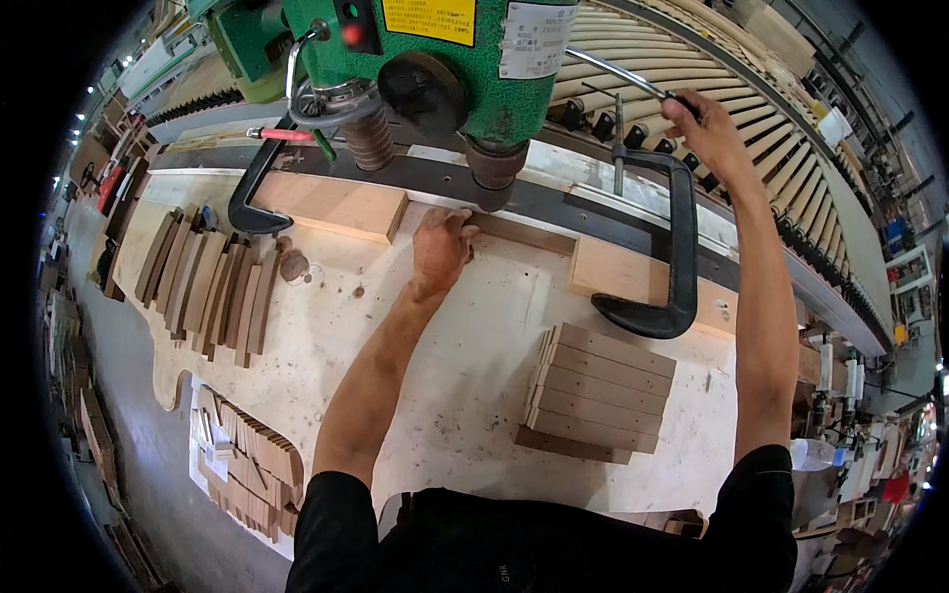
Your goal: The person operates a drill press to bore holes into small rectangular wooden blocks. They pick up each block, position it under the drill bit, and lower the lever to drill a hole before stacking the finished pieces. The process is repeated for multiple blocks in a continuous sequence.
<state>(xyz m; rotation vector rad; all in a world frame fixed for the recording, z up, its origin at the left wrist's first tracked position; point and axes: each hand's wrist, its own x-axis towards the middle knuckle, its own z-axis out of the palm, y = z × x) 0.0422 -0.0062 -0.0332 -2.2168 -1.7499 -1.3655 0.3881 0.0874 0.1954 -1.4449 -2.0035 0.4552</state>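
My left hand (442, 247) is closed at the left end of a narrow brown wooden strip (529, 234), holding it against the fence. The strip lies between two pale wooden blocks, the left block (326, 206) and the right block (621, 270). Directly above it is the chuck (496, 168) of a green drill press (405, 59); whether a bit touches the wood is hidden. Up at the right, my right hand (710, 136) is wrapped round the black grip of the press's metal feed lever (621, 71).
Black C-clamps stand at both blocks: a left clamp (253, 190) and a right clamp (682, 232). Strips with small holes form a stack (601, 387) on the pale worktable (445, 395). More strips (208, 287) lie at the left. Beyond the press runs a curved roller conveyor (672, 44).
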